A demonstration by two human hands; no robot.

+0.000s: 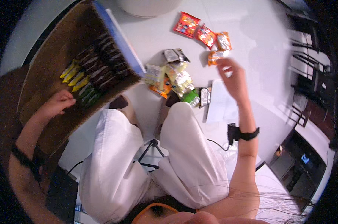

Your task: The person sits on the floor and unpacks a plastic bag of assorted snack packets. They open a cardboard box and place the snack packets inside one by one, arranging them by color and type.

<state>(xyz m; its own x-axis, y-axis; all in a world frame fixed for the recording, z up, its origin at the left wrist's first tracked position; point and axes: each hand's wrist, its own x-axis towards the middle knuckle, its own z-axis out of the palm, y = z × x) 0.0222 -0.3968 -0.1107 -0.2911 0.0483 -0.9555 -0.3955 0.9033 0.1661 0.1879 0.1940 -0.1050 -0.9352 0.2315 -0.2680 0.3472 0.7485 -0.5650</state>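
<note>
My left hand is inside a brown-walled box, its fingers loosely curled and nothing visible in them. Just above it, yellow-ended packets stand in a row, with dark packets behind and green packets in front. My right hand is blurred, thumb and finger bent into a ring. Its fingertips overlap the edge of an orange snack packet; whether they grip it cannot be told. Close by are a second orange-and-silver packet and two red packets.
Between box and right hand lies a loose pile of snack packets on the white floor, close to my feet. A flat white panel sits below my right hand. A small black tripod stands between my legs. Dark shelving lines the right.
</note>
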